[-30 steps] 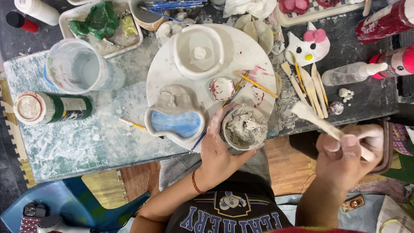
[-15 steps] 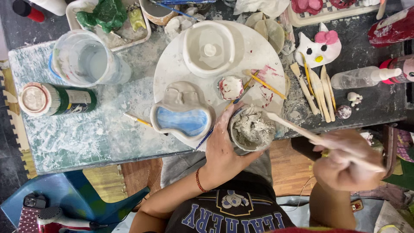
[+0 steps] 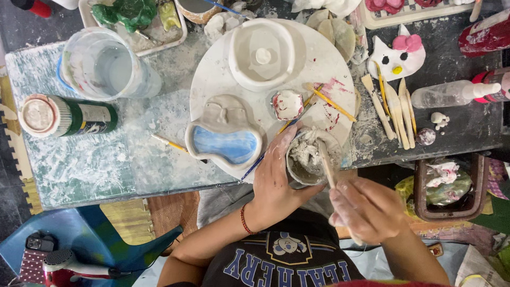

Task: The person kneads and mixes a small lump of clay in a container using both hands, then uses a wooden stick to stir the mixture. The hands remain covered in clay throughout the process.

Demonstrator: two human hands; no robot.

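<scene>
Small cup [image 3: 312,159] at the table's [image 3: 95,165] near edge, roughly 5 o'clock off the round white board [image 3: 223,74]. It is a little round pot, grey-smeared outside, holding lumpy grey-white clay paste — wet-looking, piled unevenly, crusted on the rim.

Left hand [image 3: 276,183] wraps the cup from its 9 o'clock side, fingers curled against the wall, thumb under the near rim; firm grasp. A red cord bracelet [image 3: 245,220] sits on that wrist.

Right hand [image 3: 369,210], clay-whitened, is clenched around a flat wooden stick [image 3: 326,166]. The stick runs up toward 11 o'clock, its tip buried in the paste.

On the board: a blue-glazed, curvy-rimmed dish [image 3: 226,143] with a moulded face at 9 o'clock of the cup; a tiny red-stained dish [image 3: 288,103] at 12 o'clock; a white round bowl [image 3: 261,53] beyond. Thin brushes [image 3: 329,102] lie crossed at 1 o'clock.

Further out — a cloudy water beaker [image 3: 106,66] and a green can [image 3: 69,116] lying on its side, both toward 10 o'clock. Wooden tools [image 3: 396,111] lie at 2 o'clock.
</scene>
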